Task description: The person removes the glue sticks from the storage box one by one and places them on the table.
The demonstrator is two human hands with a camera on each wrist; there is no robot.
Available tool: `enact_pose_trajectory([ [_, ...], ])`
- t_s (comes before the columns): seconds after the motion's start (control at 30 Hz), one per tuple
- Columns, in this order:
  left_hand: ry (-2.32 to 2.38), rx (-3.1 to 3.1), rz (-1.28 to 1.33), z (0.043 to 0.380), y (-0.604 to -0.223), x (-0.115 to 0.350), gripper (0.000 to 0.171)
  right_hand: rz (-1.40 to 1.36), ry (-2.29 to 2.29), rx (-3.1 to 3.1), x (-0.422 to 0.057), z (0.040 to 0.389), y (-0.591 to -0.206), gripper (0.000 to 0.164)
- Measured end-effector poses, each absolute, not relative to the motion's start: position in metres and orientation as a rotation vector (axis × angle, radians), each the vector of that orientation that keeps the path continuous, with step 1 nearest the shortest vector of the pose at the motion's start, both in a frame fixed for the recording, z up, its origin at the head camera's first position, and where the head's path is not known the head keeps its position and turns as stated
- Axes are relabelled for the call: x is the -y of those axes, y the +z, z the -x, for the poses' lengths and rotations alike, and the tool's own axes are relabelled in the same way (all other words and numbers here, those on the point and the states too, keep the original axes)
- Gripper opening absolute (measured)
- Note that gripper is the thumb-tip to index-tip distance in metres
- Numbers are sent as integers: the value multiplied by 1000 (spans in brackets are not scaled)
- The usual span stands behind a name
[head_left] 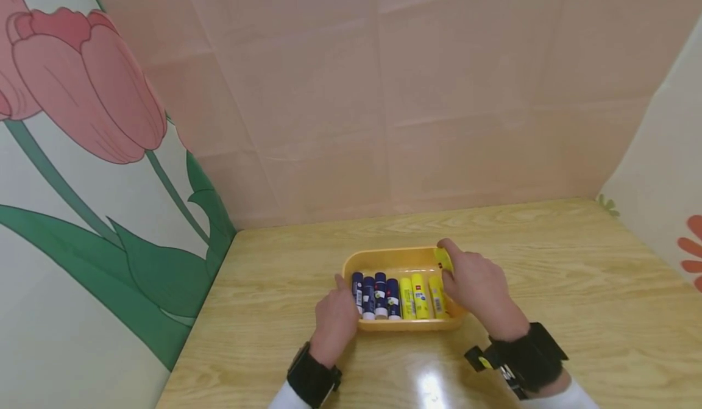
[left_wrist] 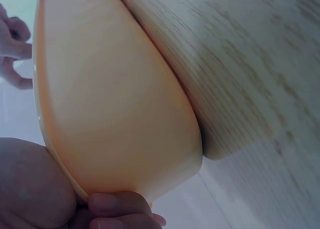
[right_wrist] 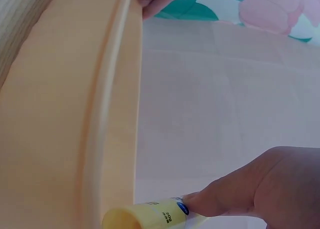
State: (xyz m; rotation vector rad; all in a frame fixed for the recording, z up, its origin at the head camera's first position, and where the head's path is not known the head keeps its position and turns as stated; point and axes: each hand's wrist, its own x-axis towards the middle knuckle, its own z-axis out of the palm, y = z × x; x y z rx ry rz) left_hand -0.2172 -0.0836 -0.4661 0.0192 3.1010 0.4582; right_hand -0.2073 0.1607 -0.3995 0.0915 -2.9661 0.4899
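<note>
My left hand (head_left: 336,319) grips the left end of a yellow plastic tray (head_left: 392,259); in the left wrist view its thumb and fingers pinch the rim. Over the tray's right end, my right hand (head_left: 479,281) holds a yellow glue stick (head_left: 443,259) between thumb and fingers. That glue stick (right_wrist: 160,214) shows its round end and printed label in the right wrist view. Inside the tray, several dark blue glue sticks (head_left: 380,296) stand in a row at the left. Three yellow glue sticks (head_left: 419,296) stand to their right, the rightmost slightly apart.
The tray sits on a wood-grain table (head_left: 274,287). A pink covering (head_left: 384,122) hangs behind the table. A tulip-printed panel (head_left: 93,92) borders the left side, and a white panel with a red flower (head_left: 674,153) the right. Black straps with devices circle both wrists.
</note>
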Motion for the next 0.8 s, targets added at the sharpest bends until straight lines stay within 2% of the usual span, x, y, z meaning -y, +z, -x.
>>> enact_pose_trajectory([
  [0.8, 500, -3118, -25, 217, -468, 83, 66, -91, 542, 2975, -165, 196, -391, 52],
])
